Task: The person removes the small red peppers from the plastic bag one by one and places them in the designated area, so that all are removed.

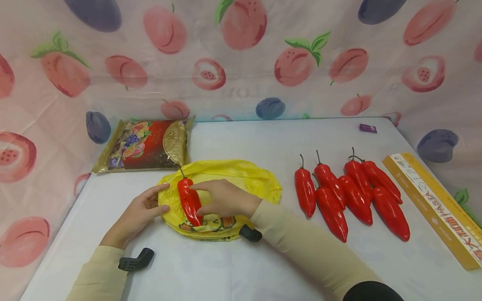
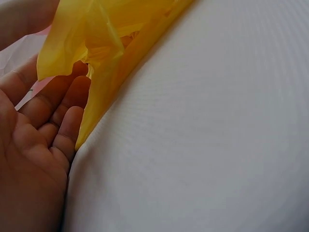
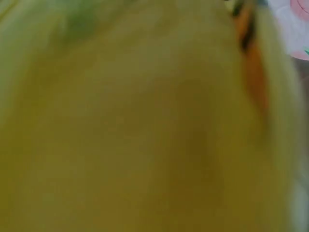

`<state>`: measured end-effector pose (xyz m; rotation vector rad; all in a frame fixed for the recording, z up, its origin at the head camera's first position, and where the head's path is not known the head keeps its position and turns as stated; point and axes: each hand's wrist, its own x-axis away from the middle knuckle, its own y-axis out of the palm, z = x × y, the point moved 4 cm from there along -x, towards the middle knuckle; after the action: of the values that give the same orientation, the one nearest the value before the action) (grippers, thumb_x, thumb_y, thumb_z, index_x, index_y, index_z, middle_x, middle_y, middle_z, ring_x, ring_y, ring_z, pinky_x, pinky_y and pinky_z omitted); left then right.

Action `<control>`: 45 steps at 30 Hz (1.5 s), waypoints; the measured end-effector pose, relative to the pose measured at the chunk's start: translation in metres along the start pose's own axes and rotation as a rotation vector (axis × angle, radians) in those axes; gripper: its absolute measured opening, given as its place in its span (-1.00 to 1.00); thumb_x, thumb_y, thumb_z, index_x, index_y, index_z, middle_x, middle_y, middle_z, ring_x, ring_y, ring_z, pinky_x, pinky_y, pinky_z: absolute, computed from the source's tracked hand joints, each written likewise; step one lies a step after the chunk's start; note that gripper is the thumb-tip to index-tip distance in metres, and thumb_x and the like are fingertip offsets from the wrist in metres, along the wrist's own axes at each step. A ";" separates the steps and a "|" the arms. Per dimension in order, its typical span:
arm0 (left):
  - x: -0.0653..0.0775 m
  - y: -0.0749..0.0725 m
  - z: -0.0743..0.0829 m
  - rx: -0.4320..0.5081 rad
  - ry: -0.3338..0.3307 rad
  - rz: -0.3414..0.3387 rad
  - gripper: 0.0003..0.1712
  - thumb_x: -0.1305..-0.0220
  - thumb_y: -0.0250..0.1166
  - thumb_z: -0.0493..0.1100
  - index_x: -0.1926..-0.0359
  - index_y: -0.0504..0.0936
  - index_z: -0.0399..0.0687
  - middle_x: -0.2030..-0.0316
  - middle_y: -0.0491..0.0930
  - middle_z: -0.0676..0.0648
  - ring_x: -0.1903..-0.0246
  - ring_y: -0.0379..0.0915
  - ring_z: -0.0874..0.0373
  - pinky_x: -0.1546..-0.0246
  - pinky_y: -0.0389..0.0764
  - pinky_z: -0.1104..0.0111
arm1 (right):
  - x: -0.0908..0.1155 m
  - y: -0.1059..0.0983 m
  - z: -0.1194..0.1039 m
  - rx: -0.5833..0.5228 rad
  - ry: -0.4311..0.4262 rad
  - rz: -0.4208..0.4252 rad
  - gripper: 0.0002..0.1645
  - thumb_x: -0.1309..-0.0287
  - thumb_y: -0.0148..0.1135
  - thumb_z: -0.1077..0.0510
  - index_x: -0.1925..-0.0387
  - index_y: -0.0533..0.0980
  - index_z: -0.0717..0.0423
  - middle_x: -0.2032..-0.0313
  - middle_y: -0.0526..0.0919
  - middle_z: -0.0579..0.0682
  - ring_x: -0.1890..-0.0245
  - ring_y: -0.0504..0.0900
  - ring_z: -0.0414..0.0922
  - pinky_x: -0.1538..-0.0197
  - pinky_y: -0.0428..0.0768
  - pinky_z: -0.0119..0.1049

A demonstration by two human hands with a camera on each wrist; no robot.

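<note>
A glossy red chili pepper [image 1: 189, 201] lies on the yellow plastic bag [image 1: 260, 184], its dark stem pointing away from me. My right hand [image 1: 224, 195] is at the pepper's right side, thumb and forefinger spread apart with their tips right at it. Its other fingers are hidden. My left hand [image 1: 141, 213] holds the bag's left edge, thumb and forefinger over the yellow film. In the left wrist view the fingers [image 2: 58, 116] bend behind the bag's edge [image 2: 99, 92]. Blurred yellow film [image 3: 145, 121] fills most of the right wrist view.
Several more red peppers [image 1: 331, 213] lie in a group right of the bag. Further right is a long yellow pasta box [image 1: 433, 209]. A gold and red packet [image 1: 147, 144] lies at the back left, a small purple packet [image 1: 367, 128] at the back right.
</note>
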<state>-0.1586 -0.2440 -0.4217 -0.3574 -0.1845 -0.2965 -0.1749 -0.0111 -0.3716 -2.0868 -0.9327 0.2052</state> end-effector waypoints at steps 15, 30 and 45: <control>0.001 -0.001 -0.002 0.004 0.005 0.002 -0.18 -0.33 0.36 -0.14 -0.50 0.19 -0.20 -0.47 0.13 -0.31 -0.30 0.28 -0.20 -0.05 0.46 0.57 | -0.026 0.021 -0.006 0.059 0.057 -0.028 -0.18 -0.23 0.39 -0.08 -0.47 0.31 -0.17 -0.36 0.35 0.08 -0.18 0.44 -0.11 -0.05 0.57 -0.43; 0.001 -0.001 -0.002 0.028 0.035 -0.005 -0.20 -0.34 0.33 -0.21 -0.49 0.19 -0.24 -0.45 0.16 -0.34 -0.17 0.40 0.00 -0.04 0.50 0.54 | -0.027 0.022 -0.001 -0.032 0.113 0.026 -0.32 -0.27 0.35 0.01 -0.40 0.40 -0.20 -0.22 0.40 0.05 -0.09 0.39 -0.12 0.12 0.58 -0.48; 0.001 0.000 0.002 -0.003 0.029 0.011 -0.20 -0.33 0.34 -0.21 -0.49 0.20 -0.27 -0.45 0.16 -0.36 -0.21 0.36 -0.10 -0.03 0.47 0.59 | 0.020 -0.026 -0.003 -0.004 0.084 0.090 -0.32 -0.29 0.33 0.02 -0.42 0.39 -0.16 -0.28 0.36 0.09 -0.13 0.37 -0.07 0.13 0.61 -0.42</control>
<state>-0.1578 -0.2432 -0.4198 -0.3571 -0.1534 -0.2912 -0.1734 0.0112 -0.3474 -2.1261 -0.7902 0.1616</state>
